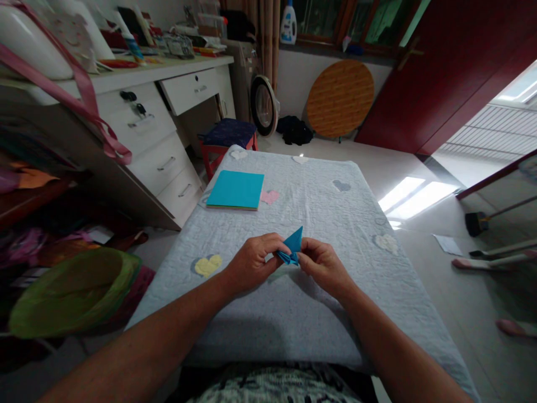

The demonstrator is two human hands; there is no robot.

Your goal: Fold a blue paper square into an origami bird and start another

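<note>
Between my two hands is a small folded piece of blue origami paper, with one pointed flap standing up and several narrow folds lower down. My left hand pinches its left side between thumb and fingers. On the opposite side, my right hand grips the lower right edge with thumb and forefinger. Both hands are just above the cloth-covered table, and my fingertips hide part of the folds. Farther back on the left lies a stack of square blue paper.
A pale quilted cloth with heart patches covers the table. Beyond its far left corner stands a red stool with a dark cushion. White drawers are at the left, near a green-lined bin. A round wooden board leans on the wall.
</note>
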